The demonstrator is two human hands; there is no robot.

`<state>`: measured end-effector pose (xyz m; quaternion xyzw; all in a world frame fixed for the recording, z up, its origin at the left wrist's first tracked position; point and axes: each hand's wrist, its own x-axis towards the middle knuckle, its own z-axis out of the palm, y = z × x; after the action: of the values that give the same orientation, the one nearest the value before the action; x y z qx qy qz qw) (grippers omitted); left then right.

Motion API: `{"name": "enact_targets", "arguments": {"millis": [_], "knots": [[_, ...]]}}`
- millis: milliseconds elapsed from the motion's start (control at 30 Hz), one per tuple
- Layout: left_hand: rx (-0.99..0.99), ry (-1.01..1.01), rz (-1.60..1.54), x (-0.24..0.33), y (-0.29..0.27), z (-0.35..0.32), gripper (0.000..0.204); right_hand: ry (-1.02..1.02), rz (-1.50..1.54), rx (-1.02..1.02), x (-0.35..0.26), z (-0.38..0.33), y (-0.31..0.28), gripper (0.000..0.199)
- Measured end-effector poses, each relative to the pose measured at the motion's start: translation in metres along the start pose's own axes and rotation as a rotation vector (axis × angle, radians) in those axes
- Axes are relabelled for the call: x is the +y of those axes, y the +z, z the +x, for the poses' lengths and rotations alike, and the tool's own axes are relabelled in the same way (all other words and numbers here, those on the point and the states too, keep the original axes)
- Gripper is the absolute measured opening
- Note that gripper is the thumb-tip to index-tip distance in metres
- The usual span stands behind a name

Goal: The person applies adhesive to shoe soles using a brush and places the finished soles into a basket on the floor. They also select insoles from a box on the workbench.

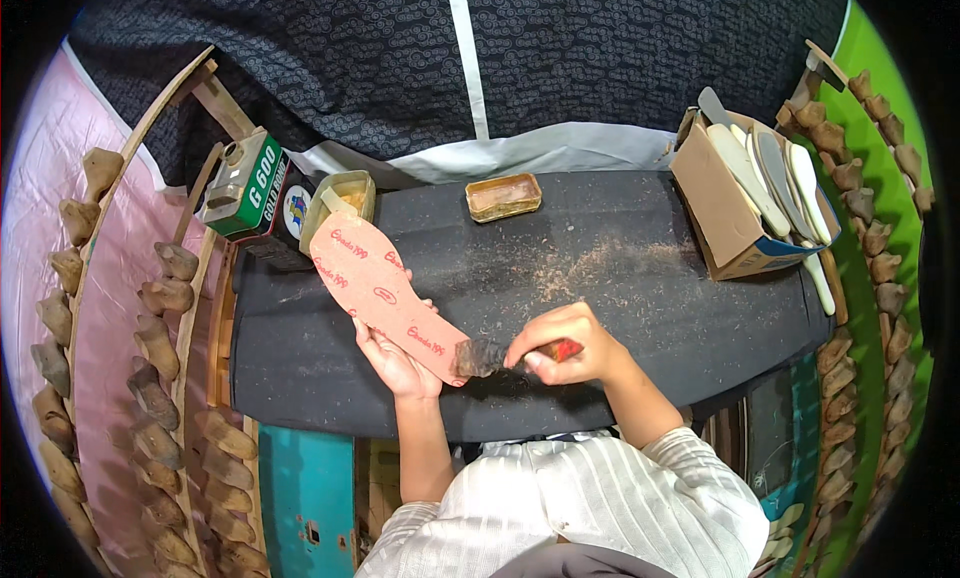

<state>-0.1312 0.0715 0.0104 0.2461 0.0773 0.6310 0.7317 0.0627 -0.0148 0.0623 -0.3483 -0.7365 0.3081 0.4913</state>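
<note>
A long orange-pink insole (385,293) with printed marks lies tilted across my left hand (408,368), whose fingers and thumb hold it from beneath and along its edge. My right hand (572,348) is closed around the red-tipped handle of a brush (483,358). The brush's dark, worn bristles touch the near end of the insole, at its right corner. Toward the far left, the insole's other end reaches over a plastic tub (352,190) with yellowish stuff in it.
A green and black metal can (255,193) stands beside the tub. A small rectangular dish (503,197) sits at the table's back. Light shavings lie on the dark tabletop (640,318). At right, a cardboard box (715,208) holds several sole shapes. Racks of wooden shoe lasts (160,293) flank both sides.
</note>
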Motion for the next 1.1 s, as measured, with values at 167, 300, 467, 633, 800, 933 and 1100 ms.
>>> {"name": "enact_targets", "arguments": {"millis": [167, 300, 467, 633, 800, 933, 1100], "knots": [[0.176, 0.04, -0.057, -0.009, 0.027, -0.005, 0.053, -0.125, -0.086, 0.279, 0.008, 0.01, 0.015, 0.02], [-0.019, 0.007, -0.07, -0.002, 0.013, -0.002, 0.054, -0.125, -0.053, 0.241, 0.011, 0.002, 0.018, 0.019], [-0.104, -0.015, -0.135, -0.004, -0.001, 0.001, 0.055, -0.057, -0.027, 0.189, 0.012, -0.015, 0.017, 0.014], [0.008, 0.026, -0.075, 0.0, 0.0, 0.004, 0.055, -0.06, -0.009, 0.114, 0.01, -0.027, 0.011, 0.016], [-0.008, 0.072, -0.042, 0.002, 0.006, 0.002, 0.054, 0.087, 0.13, 0.216, -0.001, -0.029, 0.004, 0.021], [-0.006, 0.118, -0.019, 0.004, 0.014, 0.001, 0.055, -0.016, -0.011, 0.233, 0.0, -0.024, 0.008, 0.026], [0.0, 0.274, 0.055, 0.008, 0.012, 0.001, 0.058, 0.078, 0.031, 0.438, 0.0, -0.029, 0.001, 0.019]]}}
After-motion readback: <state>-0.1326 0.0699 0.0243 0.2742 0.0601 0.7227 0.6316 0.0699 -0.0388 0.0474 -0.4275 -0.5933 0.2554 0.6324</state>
